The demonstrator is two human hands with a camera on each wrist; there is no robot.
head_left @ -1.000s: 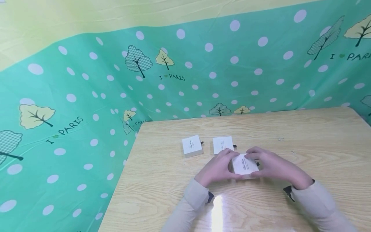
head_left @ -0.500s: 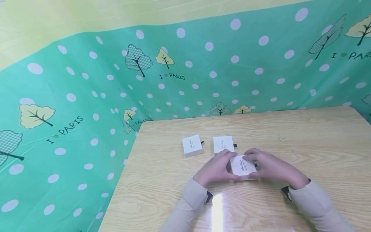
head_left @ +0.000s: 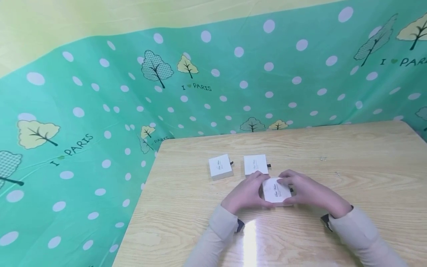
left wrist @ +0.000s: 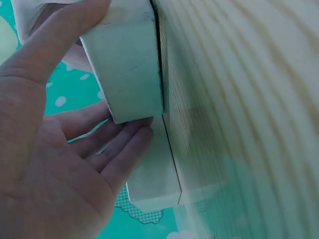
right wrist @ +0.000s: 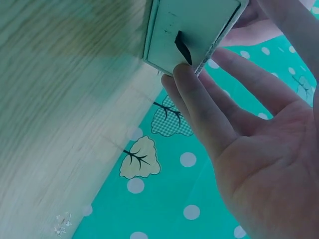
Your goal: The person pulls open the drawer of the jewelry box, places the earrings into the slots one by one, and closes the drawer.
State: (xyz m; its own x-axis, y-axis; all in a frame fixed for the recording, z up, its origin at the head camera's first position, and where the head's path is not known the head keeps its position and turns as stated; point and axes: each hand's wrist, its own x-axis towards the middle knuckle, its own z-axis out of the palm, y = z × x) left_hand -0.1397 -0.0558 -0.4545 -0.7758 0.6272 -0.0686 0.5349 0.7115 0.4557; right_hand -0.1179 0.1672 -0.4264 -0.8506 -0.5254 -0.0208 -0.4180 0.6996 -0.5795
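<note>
A small white drawer box [head_left: 277, 191] with dark lettering on its lid sits low over the table between both hands. The left hand [head_left: 245, 194] grips its left side, thumb at the near edge and fingers at the far one. From the other side the right hand [head_left: 310, 193] holds it the same way. In the right wrist view, a black ribbon tab [right wrist: 183, 48] sticks out of the box's drawer face, with fingertips just below it. Right behind the held box stands a second white box [head_left: 255, 164], partly covered by the left fingers in the head view.
Further left on the wooden table [head_left: 173, 215] lies a third white box [head_left: 220, 167], its black tab pointing right. Two small clear bits [head_left: 323, 158] lie at the right. A green dotted cloth [head_left: 200, 111] hangs behind the table and along its left side.
Both hands have slid slightly left with the white box between them, keeping their grip. The other two boxes stay where they were.
</note>
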